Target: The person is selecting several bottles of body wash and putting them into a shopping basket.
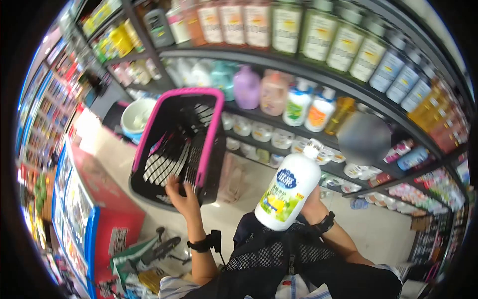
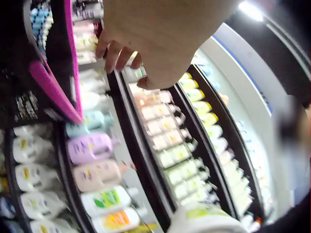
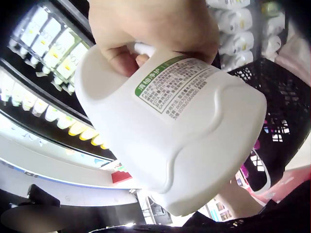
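A large white pump bottle (image 1: 289, 192) with a blue and green label tilts in front of the person's body. My right hand (image 1: 312, 208) grips it from behind; in the right wrist view the fingers (image 3: 125, 62) pass through its handle opening, beside a printed back label (image 3: 175, 85). My left hand (image 1: 184, 197) hangs over the near end of a black shopping basket (image 1: 219, 164) with a pink rim, its fingers loosely bent and holding nothing. From the left wrist, the hand (image 2: 146, 53) appears beside the pink rim (image 2: 73, 63).
Shelves (image 1: 234, 54) of bottles curve around the front and right. Purple (image 1: 246, 87) and pink (image 1: 274, 92) bottles stand on the middle shelf. A white bucket (image 1: 138, 117) is left of the basket. A red freezer (image 1: 117, 214) with blue edging stands at left, near a green bag (image 1: 124, 261).
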A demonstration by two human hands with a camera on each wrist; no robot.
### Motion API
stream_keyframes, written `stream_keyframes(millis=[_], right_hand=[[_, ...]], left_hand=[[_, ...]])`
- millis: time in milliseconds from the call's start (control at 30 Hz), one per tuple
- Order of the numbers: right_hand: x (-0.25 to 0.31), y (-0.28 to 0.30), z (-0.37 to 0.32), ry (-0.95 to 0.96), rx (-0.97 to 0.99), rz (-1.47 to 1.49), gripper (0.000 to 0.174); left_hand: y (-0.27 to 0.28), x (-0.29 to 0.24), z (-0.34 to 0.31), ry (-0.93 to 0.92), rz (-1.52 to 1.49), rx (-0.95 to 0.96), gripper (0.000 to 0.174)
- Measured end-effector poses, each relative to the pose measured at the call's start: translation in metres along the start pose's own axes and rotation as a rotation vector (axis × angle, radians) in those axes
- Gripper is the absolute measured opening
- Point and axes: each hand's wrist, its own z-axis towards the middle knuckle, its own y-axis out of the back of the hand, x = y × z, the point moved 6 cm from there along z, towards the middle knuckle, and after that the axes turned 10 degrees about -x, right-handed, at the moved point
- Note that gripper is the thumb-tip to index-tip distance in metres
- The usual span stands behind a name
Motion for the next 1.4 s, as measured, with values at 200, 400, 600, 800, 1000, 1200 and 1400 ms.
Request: stream_keyframes(millis=[200,400,600,800,1000,1200,1400], right_hand=[[0.074,0.035,-0.101,0.236,0.157,-0.017,0.044],[0.157,0.15,-0.283,0.661,-0.319,-0.196,0.045],[0.201,0.25,-0.456,0.935,-0.281,0.35,0.041],[0.209,0.307,-0.55,1.065,-0.448,0.548,0.042],[0.236,0.345,-0.59,1.114,-0.522,0.562,0.043],[0.305,0.37,-0.63,0.906,-0.877,0.342,0.04],[0.42,0.426,-0.674,0.902,-0.917,0.143,0.042]], left_hand=[[-0.134,-0.174,-0.189,0.064,-0.676,1.484,0.062],[-0.159,-0.241,-0.43,0.323,-0.796,2.15,0.063],[-0.129,-0.315,-0.643,0.139,-0.468,2.427,0.048],[-0.106,-0.366,-0.751,0.155,-0.413,2.678,0.055],[-0.113,-0.372,-0.824,0.383,0.074,2.944,0.068],[-0.153,-0.376,-0.903,0.771,-0.025,3.029,0.075],[-0.222,-0.462,-0.977,0.651,-0.24,2.934,0.077]])
